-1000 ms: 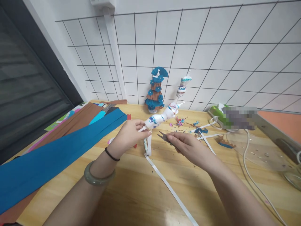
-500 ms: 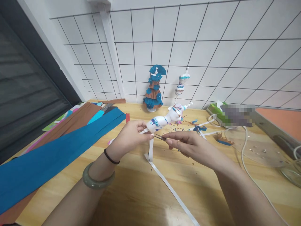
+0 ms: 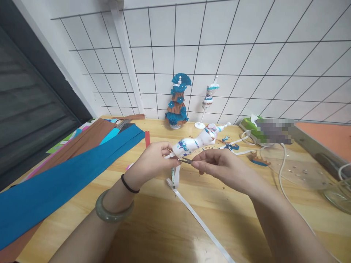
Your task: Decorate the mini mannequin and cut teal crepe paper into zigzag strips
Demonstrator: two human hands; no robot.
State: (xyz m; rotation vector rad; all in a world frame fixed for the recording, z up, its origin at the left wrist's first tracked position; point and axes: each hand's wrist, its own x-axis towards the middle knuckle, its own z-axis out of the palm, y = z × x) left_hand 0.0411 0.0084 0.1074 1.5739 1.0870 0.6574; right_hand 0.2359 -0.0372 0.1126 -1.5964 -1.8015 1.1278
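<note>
A small white dress-form mannequin [image 3: 196,141], marked with blue and brown patches, lies tilted in the air, its neck toward the upper right. My left hand [image 3: 154,156] is closed around its lower end. A pair of dark metal tweezers [image 3: 187,160] is pinched in my right hand [image 3: 219,162], the tips pointing left at the mannequin's underside beside my left thumb. Below my left hand a white strip of tape [image 3: 197,219] hangs in a loop and runs along the table toward me.
A miniature blue-and-brown paper dress [image 3: 177,102] and another patched mannequin [image 3: 210,95] stand by the wall. Crepe paper sheets [image 3: 82,160] lie left. To the right are paper scraps [image 3: 231,147], a green tissue pack [image 3: 248,128], a clear plastic sheet [image 3: 296,171] and a cable [image 3: 282,168].
The view has shifted slightly. The tweezers' two prongs show more clearly apart, and the hanging tape loop has turned a little. Both hands keep their hold.
</note>
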